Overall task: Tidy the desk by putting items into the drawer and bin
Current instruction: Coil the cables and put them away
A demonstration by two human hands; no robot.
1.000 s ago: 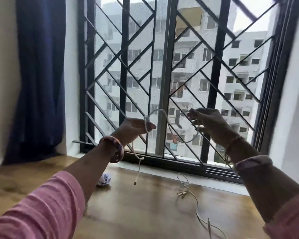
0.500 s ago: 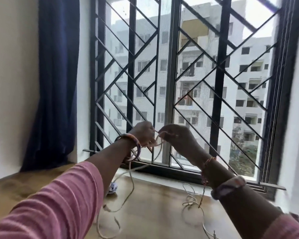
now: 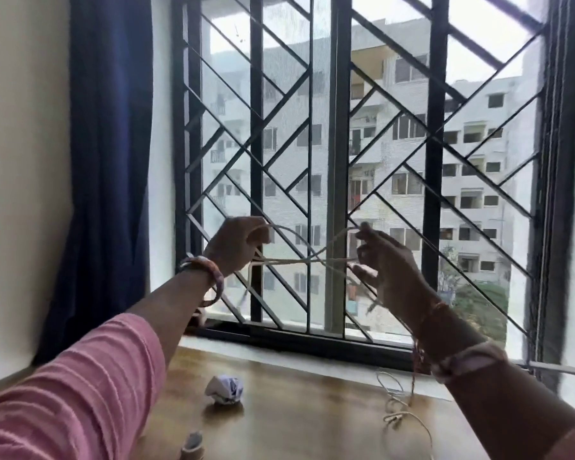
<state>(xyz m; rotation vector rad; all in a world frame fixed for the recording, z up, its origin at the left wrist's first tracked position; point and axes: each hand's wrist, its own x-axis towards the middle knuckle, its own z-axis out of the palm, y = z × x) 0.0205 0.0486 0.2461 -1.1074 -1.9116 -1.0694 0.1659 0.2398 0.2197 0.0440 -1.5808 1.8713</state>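
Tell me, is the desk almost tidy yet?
Not yet. Nothing looks put away. Both the left hand and right hand hold a white cord stretched between them. A crumpled paper ball and another cord wait on the desk.

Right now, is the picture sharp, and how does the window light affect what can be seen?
Head view: the bright window backlights the scene, so both hands, left hand and right hand, look dark; the white cord between them is motion-blurred; the frame edges bend from the wide lens; the desk shows soft glare near the crumpled paper.
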